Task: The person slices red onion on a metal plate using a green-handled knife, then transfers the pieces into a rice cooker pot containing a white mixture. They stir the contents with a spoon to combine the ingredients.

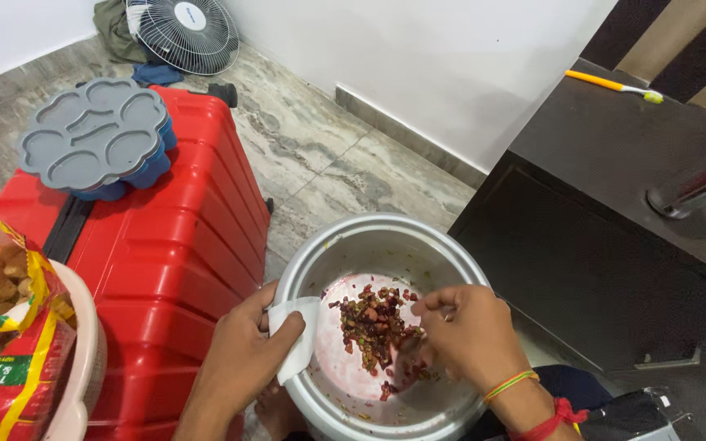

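Dull brushed-metal pot (pixel 320 253), glossy ribbed plastic suitcase (pixel 181 269), matt white paper (pixel 297 343), polished veined stone floor (pixel 320 155).

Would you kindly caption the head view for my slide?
Left hand holds white paper at a metal pot's rim; right hand touches chopped food inside.

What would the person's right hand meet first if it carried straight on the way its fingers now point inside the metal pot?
Probably the chopped reddish food: the right hand points left into it, fingertips seemingly already touching.
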